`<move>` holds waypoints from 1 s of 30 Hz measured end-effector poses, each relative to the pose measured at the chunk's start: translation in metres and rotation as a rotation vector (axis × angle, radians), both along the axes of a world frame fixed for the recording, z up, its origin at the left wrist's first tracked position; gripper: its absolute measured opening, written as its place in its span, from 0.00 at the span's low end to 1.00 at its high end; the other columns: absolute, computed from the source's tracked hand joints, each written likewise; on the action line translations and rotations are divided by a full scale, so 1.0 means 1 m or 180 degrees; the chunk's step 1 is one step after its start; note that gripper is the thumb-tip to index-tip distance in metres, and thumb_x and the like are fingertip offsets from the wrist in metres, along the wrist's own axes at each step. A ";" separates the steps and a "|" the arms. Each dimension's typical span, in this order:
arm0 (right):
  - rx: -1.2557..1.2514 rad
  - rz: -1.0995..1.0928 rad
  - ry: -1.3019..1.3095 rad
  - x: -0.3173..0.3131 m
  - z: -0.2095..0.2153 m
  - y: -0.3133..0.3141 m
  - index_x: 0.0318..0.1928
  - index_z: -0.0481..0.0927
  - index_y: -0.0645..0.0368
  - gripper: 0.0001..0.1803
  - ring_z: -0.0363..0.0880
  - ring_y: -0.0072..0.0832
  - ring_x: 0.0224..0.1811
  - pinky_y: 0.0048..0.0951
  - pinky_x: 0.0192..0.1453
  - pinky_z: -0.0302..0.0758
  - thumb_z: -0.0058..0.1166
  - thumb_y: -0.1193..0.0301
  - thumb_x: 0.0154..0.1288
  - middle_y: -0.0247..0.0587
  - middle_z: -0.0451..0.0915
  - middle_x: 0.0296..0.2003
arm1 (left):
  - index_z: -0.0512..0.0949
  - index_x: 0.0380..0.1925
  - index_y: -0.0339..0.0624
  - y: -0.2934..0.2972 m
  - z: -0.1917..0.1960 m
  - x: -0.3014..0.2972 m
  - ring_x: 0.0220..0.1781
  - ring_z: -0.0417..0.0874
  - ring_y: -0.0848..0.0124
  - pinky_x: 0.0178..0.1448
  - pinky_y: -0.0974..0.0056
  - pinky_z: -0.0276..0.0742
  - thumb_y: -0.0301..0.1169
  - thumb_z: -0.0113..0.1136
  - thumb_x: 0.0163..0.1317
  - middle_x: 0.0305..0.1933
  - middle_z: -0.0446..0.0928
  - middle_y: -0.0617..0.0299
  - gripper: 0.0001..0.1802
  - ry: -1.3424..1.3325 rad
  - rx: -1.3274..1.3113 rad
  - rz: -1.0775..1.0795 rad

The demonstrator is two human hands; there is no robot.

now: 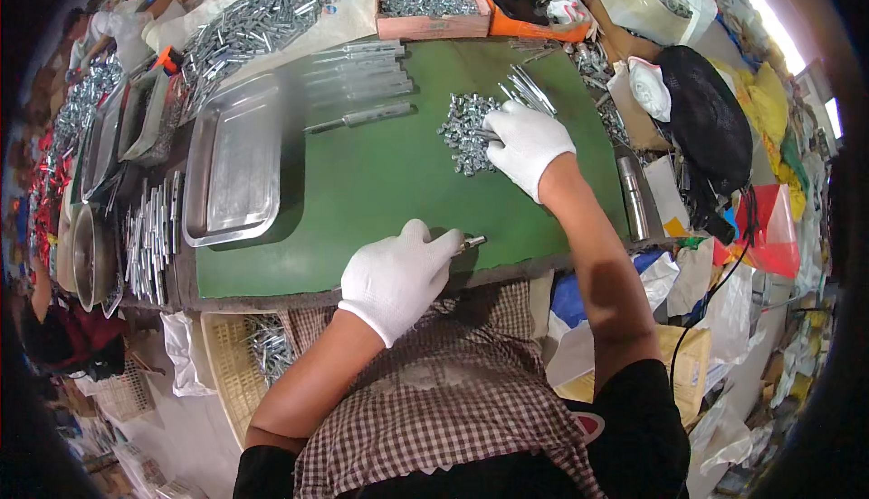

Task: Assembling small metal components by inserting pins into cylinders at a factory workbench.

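I read this as a pick-and-fit step. My left hand [398, 277] has its grip clenched on a small metal piece [472, 243] at the near edge of the green mat [380, 182]; the piece lies roughly level, its long axis running left to right, its free tip pointing right, away from my fingers. My right hand [525, 144] rests on the heap of small silver parts [463, 130] at the far right of the mat; whether its grip has closed on one I cannot tell. Next, I judge, calls for lifting one part cleanly and bringing it to the tip. A steel tray [233, 159] sits left of the mat.
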State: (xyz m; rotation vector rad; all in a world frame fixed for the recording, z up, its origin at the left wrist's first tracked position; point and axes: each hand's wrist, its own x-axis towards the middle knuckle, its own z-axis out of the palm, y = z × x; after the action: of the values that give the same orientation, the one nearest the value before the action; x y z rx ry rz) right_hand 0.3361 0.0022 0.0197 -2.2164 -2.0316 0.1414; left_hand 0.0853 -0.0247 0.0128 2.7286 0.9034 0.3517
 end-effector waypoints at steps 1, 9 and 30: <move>0.0037 -0.0008 0.0015 -0.002 0.000 -0.001 0.42 0.82 0.58 0.12 0.83 0.51 0.46 0.50 0.53 0.78 0.54 0.65 0.64 0.52 0.82 0.43 | 0.81 0.45 0.58 0.001 0.000 0.000 0.24 0.80 0.56 0.28 0.53 0.77 0.34 0.62 0.62 0.31 0.74 0.59 0.10 -0.0005 -0.0023 0.0012; 0.0540 -0.0117 0.0695 0.008 -0.011 -0.025 0.45 0.82 0.57 0.11 0.82 0.49 0.47 0.48 0.52 0.77 0.51 0.69 0.66 0.50 0.83 0.41 | 0.81 0.44 0.60 0.000 0.001 -0.001 0.25 0.80 0.55 0.28 0.52 0.78 0.36 0.62 0.63 0.31 0.74 0.58 0.10 -0.0065 -0.0056 0.0010; 0.0144 0.0579 0.1666 -0.028 0.004 -0.065 0.42 0.81 0.58 0.13 0.82 0.49 0.46 0.45 0.51 0.77 0.60 0.62 0.65 0.50 0.82 0.40 | 0.81 0.44 0.59 0.002 0.001 -0.001 0.26 0.81 0.55 0.30 0.52 0.78 0.36 0.61 0.64 0.32 0.75 0.58 0.09 0.0000 -0.0156 0.0088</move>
State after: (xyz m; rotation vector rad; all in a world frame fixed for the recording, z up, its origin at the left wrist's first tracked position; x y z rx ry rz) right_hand 0.3079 -0.0625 0.0238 -1.7229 -1.9001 0.6148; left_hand 0.0846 -0.0228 0.0142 2.6741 0.9380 0.3302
